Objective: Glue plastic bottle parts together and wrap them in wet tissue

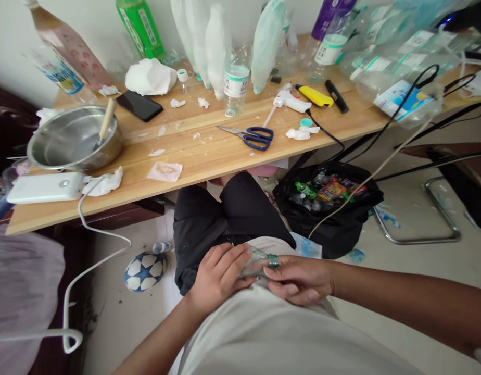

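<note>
A clear plastic bottle piece [254, 263] with a green ring at its neck lies sideways in my lap, against the pale shirt. My left hand [222, 271] is wrapped over its wider end. At the neck end, my right hand [299, 278] pinches the bottle piece near the green ring, palm turned partly up. Both hands are below the front edge of the wooden table [201, 151]. On the table, dark blue-handled scissors [258, 138] lie with their tips to the left, beside a white glue gun [291, 101].
A steel bowl [74, 138] and a white power bank [47, 187] stand at the table's left. Bottles line the back, including a labelled clear one [236, 86]. A black rubbish bag [326, 224] and a ball [146, 271] are on the floor. Cables hang at the right.
</note>
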Available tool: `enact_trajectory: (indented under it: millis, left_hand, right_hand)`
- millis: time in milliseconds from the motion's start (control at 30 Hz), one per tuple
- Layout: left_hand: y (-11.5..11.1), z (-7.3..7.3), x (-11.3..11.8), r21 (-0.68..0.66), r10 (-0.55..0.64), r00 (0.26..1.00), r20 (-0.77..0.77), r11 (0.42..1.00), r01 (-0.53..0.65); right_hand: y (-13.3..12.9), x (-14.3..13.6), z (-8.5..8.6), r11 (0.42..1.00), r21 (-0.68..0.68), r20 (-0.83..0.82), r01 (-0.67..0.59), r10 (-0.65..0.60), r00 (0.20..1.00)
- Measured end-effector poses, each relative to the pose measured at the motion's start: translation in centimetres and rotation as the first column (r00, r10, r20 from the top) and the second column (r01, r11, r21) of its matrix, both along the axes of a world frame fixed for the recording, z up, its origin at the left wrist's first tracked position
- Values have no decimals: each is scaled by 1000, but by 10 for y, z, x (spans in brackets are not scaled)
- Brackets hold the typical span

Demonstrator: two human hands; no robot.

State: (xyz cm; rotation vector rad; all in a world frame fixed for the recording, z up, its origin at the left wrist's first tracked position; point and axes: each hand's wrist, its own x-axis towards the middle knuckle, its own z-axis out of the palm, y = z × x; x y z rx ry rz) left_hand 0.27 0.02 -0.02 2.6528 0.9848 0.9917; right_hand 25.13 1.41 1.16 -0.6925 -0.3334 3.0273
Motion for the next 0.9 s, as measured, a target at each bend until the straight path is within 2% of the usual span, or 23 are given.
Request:
enact_trajectory:
  millis: [133, 233, 333, 433, 567, 733, 900]
  left_hand:
    - [-5, 1, 0, -12, 3, 997, 78, 1000, -2]
    - [-9, 2, -1, -10, -67, 991, 117, 998, 69]
    - [-9, -1, -1, 20, -128, 986, 106, 992, 127]
    - [-6, -5, 1, 16, -106, 992, 73, 994, 106]
    - [-5, -8, 3, -4, -91, 993, 76, 996, 92]
    - [-7, -7, 1, 2, -90, 996, 29, 996, 90]
    - [-4, -6, 1, 5, -94, 995, 26, 996, 94]
  right_hand:
    - [-9, 2, 2, 996, -48, -127, -78, 71, 989]
    - [-17, 4, 12, 981, -109, -180, -159, 138, 974]
    - [-19, 6, 24, 980, -154, -47, -127, 121, 992]
    - [-16, 4, 29, 990, -128, 121, -51, 67, 990]
    - [-12, -2, 30, 991, -114, 142, -76, 92, 986]
    - [-10, -8, 31, 995, -68, 269, -73, 88, 959]
    - [-11, -7, 28, 997, -58, 298, -59, 74, 952]
